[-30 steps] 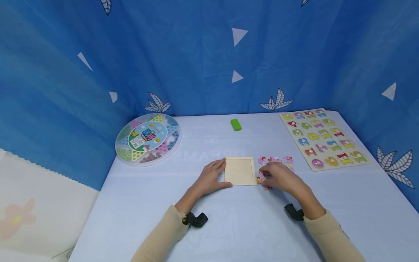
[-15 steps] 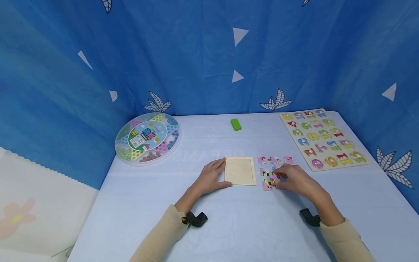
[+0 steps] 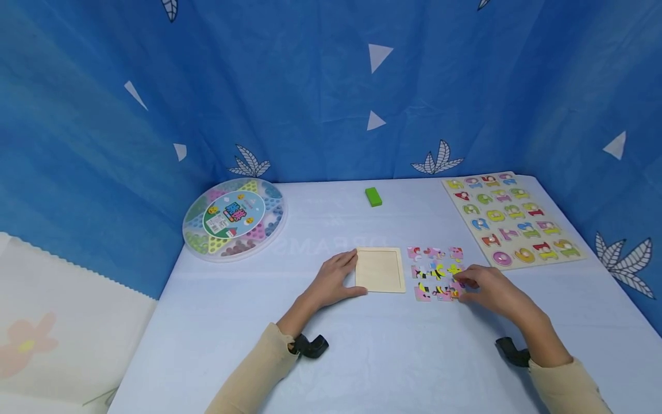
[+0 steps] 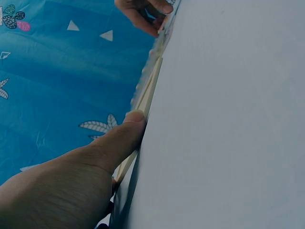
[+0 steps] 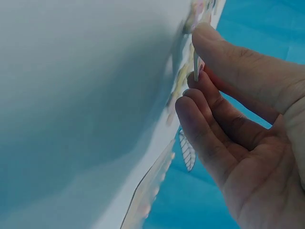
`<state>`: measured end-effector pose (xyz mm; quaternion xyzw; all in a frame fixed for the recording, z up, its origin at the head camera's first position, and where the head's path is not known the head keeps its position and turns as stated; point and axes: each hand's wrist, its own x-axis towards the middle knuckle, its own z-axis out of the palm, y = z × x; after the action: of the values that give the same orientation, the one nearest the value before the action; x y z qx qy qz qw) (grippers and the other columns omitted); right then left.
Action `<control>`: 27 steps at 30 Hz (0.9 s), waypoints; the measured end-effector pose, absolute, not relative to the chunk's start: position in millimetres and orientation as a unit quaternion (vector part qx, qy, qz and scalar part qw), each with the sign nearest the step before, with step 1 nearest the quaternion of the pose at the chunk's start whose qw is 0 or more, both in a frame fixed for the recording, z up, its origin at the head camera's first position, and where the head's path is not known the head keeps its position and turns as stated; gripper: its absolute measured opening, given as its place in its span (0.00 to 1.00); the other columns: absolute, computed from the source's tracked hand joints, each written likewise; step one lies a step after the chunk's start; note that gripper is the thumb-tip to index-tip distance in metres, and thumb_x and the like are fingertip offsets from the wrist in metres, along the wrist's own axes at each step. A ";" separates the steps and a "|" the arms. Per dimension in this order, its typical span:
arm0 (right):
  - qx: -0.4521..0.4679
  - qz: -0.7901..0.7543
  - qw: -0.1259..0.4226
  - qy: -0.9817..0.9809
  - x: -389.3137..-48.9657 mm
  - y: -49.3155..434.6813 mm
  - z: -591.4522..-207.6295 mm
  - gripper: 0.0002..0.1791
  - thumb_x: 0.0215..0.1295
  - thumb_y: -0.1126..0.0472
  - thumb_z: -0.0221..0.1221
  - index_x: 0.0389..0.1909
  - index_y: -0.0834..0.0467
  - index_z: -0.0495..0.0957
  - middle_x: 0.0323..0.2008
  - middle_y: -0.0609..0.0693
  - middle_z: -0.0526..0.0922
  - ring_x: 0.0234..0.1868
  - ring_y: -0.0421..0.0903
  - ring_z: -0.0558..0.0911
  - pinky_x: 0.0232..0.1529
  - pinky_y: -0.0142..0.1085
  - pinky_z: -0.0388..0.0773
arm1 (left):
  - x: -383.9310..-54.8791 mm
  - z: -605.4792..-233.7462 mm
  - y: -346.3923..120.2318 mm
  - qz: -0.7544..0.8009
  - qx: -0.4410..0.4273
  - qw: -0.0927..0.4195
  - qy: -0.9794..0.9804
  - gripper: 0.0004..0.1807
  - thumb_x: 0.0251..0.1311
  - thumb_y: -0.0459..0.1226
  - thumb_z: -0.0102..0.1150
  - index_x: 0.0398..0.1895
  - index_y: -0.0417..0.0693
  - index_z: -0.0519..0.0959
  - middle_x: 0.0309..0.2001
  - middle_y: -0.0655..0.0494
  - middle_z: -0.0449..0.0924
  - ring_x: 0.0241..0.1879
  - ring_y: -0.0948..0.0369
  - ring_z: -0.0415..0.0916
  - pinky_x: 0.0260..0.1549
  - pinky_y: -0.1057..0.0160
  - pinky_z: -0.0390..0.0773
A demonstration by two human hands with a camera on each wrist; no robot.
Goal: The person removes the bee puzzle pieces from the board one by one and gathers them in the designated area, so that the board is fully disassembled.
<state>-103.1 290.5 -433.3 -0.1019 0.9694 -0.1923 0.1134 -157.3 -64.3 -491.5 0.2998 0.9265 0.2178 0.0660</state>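
Note:
My left hand (image 3: pixel 333 280) rests against the left side of a shallow square wooden tray (image 3: pixel 380 270), fingers along its left edge and thumb at the near corner. In the left wrist view, the thumb (image 4: pixel 125 136) presses on the rim. Right of the tray, several pink jigsaw pieces (image 3: pixel 437 271) with yellow and black bee-like prints lie in loose rows. My right hand (image 3: pixel 493 288) is at the right end of these rows, pinching a puzzle piece (image 5: pixel 196 66) on edge between thumb and fingertip. Its other fingers curl loosely below.
A round Chinese checkers box (image 3: pixel 234 220) lies at the back left. A green block (image 3: pixel 373 196) lies at the back middle, and a number peg board (image 3: pixel 512 221) at the back right. A blue curtain (image 3: pixel 320 86) hangs behind the white table (image 3: pixel 362 362).
My right hand has moved right, from the left column of pieces to the right end, uncovering the left and middle pieces. The left hand and tray have stayed put.

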 end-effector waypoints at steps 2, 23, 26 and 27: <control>-0.097 -0.191 0.118 0.970 -101.5 295.6 -435.4 0.26 0.49 0.62 0.73 0.50 0.67 0.81 0.36 0.51 0.81 0.36 0.46 0.76 0.41 0.45 0.80 | -157.4 -491.2 -64.2 0.219 0.301 0.066 0.926 0.50 0.59 0.59 0.60 0.75 0.41 0.55 0.77 0.50 0.52 0.75 0.50 0.52 0.69 0.45 0.58; -0.090 -0.189 0.128 0.969 -99.9 307.3 -440.3 0.27 0.46 0.64 0.74 0.50 0.67 0.81 0.36 0.52 0.80 0.36 0.45 0.76 0.40 0.43 0.80 | -157.2 -490.0 -64.2 0.220 0.299 0.063 0.926 0.49 0.58 0.59 0.61 0.74 0.40 0.56 0.77 0.49 0.53 0.75 0.50 0.53 0.70 0.46 0.58; -0.088 -0.187 0.129 0.970 -99.8 306.2 -440.1 0.27 0.46 0.64 0.74 0.50 0.68 0.81 0.35 0.51 0.80 0.36 0.45 0.76 0.40 0.42 0.80 | -156.7 -489.6 -64.0 0.223 0.300 0.062 0.925 0.49 0.58 0.59 0.61 0.74 0.39 0.56 0.77 0.49 0.53 0.75 0.50 0.53 0.69 0.46 0.59; -0.089 -0.186 0.129 0.970 -99.8 306.1 -440.2 0.27 0.46 0.64 0.74 0.50 0.68 0.81 0.35 0.51 0.79 0.36 0.45 0.75 0.40 0.41 0.79 | -156.7 -489.9 -63.9 0.223 0.300 0.061 0.925 0.49 0.58 0.59 0.61 0.74 0.39 0.56 0.77 0.49 0.53 0.75 0.50 0.53 0.69 0.46 0.59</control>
<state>-99.8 306.1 -440.2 -0.0886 0.9699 -0.1864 0.1290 -156.7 -63.9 -489.9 0.3002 0.9254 0.2230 0.0615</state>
